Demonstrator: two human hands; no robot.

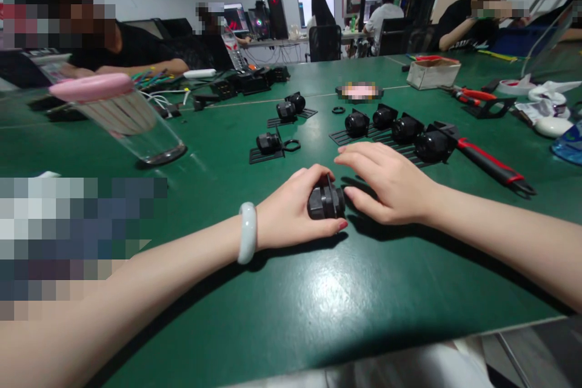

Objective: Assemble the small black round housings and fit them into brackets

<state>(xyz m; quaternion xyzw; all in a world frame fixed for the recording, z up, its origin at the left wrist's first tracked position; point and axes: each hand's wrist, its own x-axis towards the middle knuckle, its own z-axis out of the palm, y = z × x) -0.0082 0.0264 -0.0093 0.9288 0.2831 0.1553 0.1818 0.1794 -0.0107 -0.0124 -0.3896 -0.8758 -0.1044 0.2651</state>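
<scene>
My left hand [295, 206], with a pale bangle at the wrist, is wrapped round a black plastic cable gland [322, 203] with a thin plate on it, low over the green table [291, 291]. To its right, my right hand [386, 185] hovers with fingers apart, its thumb tip close to the gland's threaded end; whether they touch I cannot tell. Beyond my hands, more black glands on slotted plates stand in a row [407, 128] at the right. Another gland [268, 142] lies at the left beside a loose ring nut [291, 145].
An adjustable wrench [493, 163] with red and black grips lies right of the row. A clear cup with a pink lid [97, 86] stands at the left. Farther back are a small box [433, 73], red-handled pliers [473, 96] and a black ring [338, 110]. Several people sit around.
</scene>
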